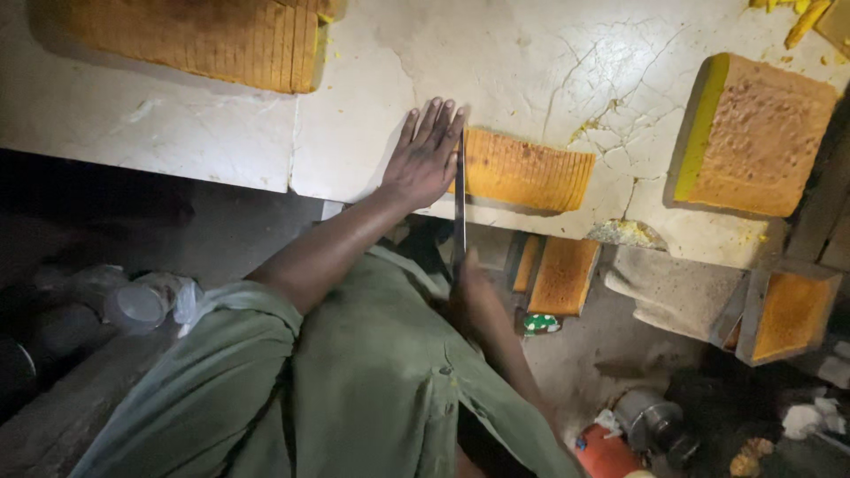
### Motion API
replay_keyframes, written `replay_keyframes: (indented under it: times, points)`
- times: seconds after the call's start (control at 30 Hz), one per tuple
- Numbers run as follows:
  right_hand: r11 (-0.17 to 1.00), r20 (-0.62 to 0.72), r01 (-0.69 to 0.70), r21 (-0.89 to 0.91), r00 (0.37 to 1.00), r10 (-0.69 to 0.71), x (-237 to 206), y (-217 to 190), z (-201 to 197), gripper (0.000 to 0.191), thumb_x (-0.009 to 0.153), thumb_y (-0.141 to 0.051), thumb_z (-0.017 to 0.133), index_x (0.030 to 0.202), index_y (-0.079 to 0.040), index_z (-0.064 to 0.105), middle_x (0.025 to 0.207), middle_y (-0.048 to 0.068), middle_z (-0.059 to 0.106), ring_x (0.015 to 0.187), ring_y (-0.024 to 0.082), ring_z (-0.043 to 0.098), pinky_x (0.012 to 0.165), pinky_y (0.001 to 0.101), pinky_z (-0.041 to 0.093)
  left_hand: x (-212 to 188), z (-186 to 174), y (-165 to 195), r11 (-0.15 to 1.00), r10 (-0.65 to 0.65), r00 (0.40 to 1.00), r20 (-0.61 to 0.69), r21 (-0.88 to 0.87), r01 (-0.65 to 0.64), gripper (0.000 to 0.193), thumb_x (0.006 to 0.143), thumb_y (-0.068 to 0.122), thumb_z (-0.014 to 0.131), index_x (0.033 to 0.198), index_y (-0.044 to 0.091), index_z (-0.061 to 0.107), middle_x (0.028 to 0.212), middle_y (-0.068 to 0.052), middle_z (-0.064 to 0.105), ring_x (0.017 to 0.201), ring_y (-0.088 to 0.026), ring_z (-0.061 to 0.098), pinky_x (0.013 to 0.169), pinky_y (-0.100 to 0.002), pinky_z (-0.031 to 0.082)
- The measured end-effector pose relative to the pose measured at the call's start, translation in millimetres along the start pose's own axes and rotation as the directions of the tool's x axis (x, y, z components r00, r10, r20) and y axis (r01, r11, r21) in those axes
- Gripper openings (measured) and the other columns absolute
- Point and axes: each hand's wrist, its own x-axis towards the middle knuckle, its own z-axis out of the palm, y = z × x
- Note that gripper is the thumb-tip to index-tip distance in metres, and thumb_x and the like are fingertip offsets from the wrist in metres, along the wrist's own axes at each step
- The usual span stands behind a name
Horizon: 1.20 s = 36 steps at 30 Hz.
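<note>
Left hand (pixel 425 159) flat, fingers spread, on white tabletop (pixel 177 124), touching knife (pixel 459 199) blade. Right hand (pixel 474 296) below tabletop edge, closed around knife handle. Blade upright against left end of sliced yellow cake slab (pixel 527 170). Uncut cake block (pixel 753 133) further right.

Orange ridged cake slab (pixel 527 168), cracked white counter (pixel 549 62).

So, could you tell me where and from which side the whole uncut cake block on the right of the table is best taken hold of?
Probably by its two long sides, coming down from above with both hands. The uncut cake block lies flat on the cracked white table, its yellow sides upright and its brown top looking soft. Its left and near sides are free; the right end sits close to a dark edge.
</note>
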Motion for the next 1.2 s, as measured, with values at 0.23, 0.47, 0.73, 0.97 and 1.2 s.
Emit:
replay_keyframes:
  times: [0.23, 0.47, 0.73, 0.97, 1.2]
  points:
    - [0.997, -0.105, -0.061, 0.044, 0.992, 0.065, 59, -2, 25, 0.072, 0.096, -0.016, 0.062, 0.154, 0.009, 0.025, 0.100, 0.031, 0.070, 0.093, 0.050, 0.070, 0.080, 0.0557, 0.054, -1, 1, -1, 1.000, -0.007, 1.000, 0.024, -0.010, 0.007, 0.072, 0.105, 0.032, 0.036, 0.166, 0.006, 0.008, 0.173, -0.016, 0.015, 0.160, -0.032, 0.005, 0.129, -0.052, 0.003]
    - [0.992, -0.235, 0.127, 0.015, 0.965, -0.120, 107, -26, -34, 0.081, 0.076, -0.017, 0.082, 0.131, 0.014, 0.032, 0.099, 0.033, 0.068, 0.098, 0.049, 0.068, 0.083, 0.0501, 0.056, -5, -4, -11, 0.999, -0.036, 0.996, -0.079, 0.004, 0.036, 0.068, 0.107, 0.031, 0.033, 0.167, 0.007, 0.013, 0.174, -0.014, 0.014, 0.161, -0.033, 0.004, 0.130, -0.049, 0.004]
    - [0.998, -0.088, 0.039, 0.055, 0.996, -0.034, 24, -25, 14, 0.104, 0.072, -0.031, 0.089, 0.144, 0.005, 0.023, 0.100, 0.035, 0.066, 0.088, 0.049, 0.068, 0.072, 0.0522, 0.056, -7, -5, -7, 0.997, -0.051, 0.999, 0.008, 0.061, 0.051, 0.067, 0.106, 0.034, 0.034, 0.167, 0.012, 0.014, 0.174, -0.014, 0.011, 0.160, -0.035, 0.002, 0.128, -0.057, 0.001]
    - [0.901, -0.105, 0.063, 0.429, 0.994, -0.020, 30, -10, 36, 0.098, 0.066, -0.026, 0.083, 0.142, 0.000, 0.026, 0.097, 0.027, 0.067, 0.082, 0.044, 0.072, 0.068, 0.0478, 0.059, -4, 0, -8, 0.995, -0.057, 0.998, -0.004, 0.082, 0.057, 0.069, 0.106, 0.032, 0.036, 0.166, 0.007, 0.014, 0.174, -0.014, 0.012, 0.159, -0.036, 0.003, 0.127, -0.056, 0.000]
    - [0.972, -0.076, 0.001, 0.236, 0.997, 0.018, 78, -5, -22, 0.056, 0.087, -0.020, 0.074, 0.126, 0.001, 0.039, 0.090, 0.027, 0.068, 0.082, 0.048, 0.071, 0.071, 0.0538, 0.055, -10, 5, -18, 0.999, -0.046, 0.954, -0.295, -0.020, 0.042, 0.056, 0.108, 0.029, 0.046, 0.150, -0.008, 0.040, 0.160, -0.031, 0.034, 0.154, -0.047, 0.023, 0.129, -0.056, 0.018]
